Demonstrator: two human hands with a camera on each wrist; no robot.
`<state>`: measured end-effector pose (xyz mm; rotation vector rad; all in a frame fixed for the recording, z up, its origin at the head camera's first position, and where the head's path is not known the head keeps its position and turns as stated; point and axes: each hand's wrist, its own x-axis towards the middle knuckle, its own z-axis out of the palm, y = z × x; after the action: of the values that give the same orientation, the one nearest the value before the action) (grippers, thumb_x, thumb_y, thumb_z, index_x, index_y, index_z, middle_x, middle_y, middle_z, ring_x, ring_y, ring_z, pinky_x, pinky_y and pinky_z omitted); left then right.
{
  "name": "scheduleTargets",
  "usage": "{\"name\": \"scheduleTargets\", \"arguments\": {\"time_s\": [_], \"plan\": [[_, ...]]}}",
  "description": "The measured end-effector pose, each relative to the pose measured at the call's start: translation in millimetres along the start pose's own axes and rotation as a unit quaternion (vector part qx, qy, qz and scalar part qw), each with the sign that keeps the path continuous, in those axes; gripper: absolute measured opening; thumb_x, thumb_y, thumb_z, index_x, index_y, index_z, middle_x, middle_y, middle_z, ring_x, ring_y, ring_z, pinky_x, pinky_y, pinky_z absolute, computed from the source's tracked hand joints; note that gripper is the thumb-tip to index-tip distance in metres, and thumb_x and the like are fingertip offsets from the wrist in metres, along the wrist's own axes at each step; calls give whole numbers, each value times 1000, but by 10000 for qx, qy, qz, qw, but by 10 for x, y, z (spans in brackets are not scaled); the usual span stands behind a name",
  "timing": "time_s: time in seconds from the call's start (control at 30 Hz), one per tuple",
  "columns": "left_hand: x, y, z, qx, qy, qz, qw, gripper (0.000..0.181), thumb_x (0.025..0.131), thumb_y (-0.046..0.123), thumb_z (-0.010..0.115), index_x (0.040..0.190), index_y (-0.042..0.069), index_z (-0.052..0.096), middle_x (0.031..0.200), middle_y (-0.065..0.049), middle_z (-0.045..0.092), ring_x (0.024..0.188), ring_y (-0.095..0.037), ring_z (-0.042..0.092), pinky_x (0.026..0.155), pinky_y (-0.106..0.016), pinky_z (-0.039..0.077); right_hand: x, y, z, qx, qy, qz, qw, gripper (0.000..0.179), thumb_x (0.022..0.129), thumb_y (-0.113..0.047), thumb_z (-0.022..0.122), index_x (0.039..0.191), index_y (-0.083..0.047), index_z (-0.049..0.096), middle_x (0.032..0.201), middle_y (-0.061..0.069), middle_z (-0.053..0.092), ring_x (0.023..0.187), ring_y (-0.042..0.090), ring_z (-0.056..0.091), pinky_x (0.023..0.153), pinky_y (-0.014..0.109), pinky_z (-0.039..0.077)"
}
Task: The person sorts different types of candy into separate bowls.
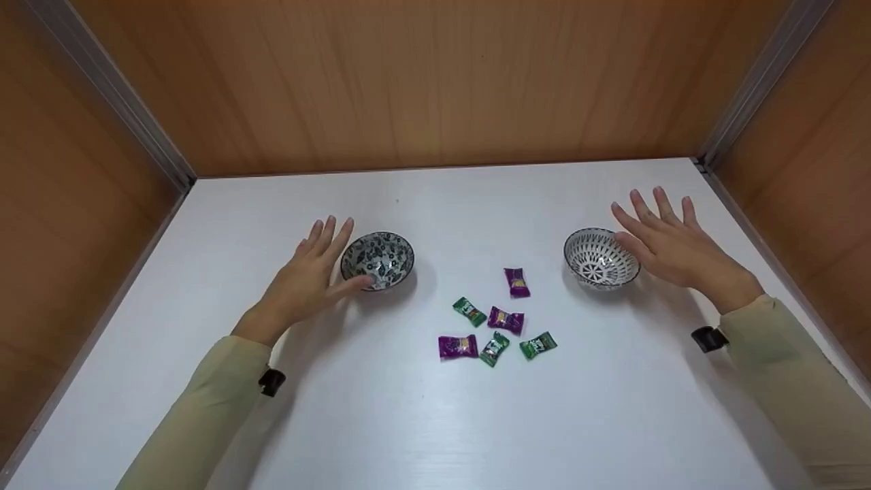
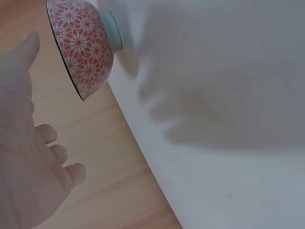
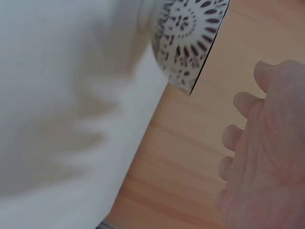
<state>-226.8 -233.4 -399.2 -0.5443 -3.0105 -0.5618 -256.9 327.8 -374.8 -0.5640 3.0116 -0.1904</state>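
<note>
In the head view my left hand (image 1: 303,279) is beside a small bowl (image 1: 381,255) with a dark leafy pattern inside, its thumb overlapping the near rim. The left wrist view shows that bowl's red, flowered outside (image 2: 83,45), apart from the fingers. At the right, my right hand (image 1: 680,248) is spread next to a second bowl (image 1: 599,262) with a black-and-white pattern, thumb over its rim in the head view. A gap separates the patterned bowl (image 3: 188,43) from the fingers in the right wrist view. Both hands hold nothing.
Between the bowls and nearer the front lie several wrapped candies, some purple (image 1: 506,320), some green (image 1: 538,346). The white table (image 1: 422,429) meets wooden panels at the back (image 1: 435,82), left and right.
</note>
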Motion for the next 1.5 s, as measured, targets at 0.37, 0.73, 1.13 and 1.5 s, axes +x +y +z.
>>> {"name": "scheduleTargets", "arguments": {"time_s": [0.37,0.73,1.13,1.5], "plan": [[101,35,121,-2060,151,154,9783,129,68,40,95,164,15,13,168,-11,14,154,-30,11,123,-52,14,75,-431,11,720,196,-640,9952,69,106,-53,40,164,-20,19,169,12,-1,153,37,-9,120,58,-10],[194,26,245,-3320,-200,-541,9415,134,67,29,98,164,15,6,163,-24,13,146,-42,28,118,-52,28,163,-878,170,2372,-68,-1161,9645,89,97,-40,70,164,-14,17,169,10,2,154,30,9,121,53,19],[147,-5,312,-3837,-550,-1257,9132,135,69,32,96,164,15,0,166,-16,17,151,-33,21,122,-50,17,213,-1190,573,3782,-604,-852,9198,87,96,-23,73,162,-9,19,167,7,18,151,30,22,119,43,26],[124,-28,353,-3862,-540,-1205,9129,129,68,32,97,163,14,10,164,-13,21,150,-31,21,122,-50,16,228,-1233,758,4017,-705,-386,9122,86,92,-12,76,162,-11,24,166,11,22,149,31,28,118,40,31]]}}
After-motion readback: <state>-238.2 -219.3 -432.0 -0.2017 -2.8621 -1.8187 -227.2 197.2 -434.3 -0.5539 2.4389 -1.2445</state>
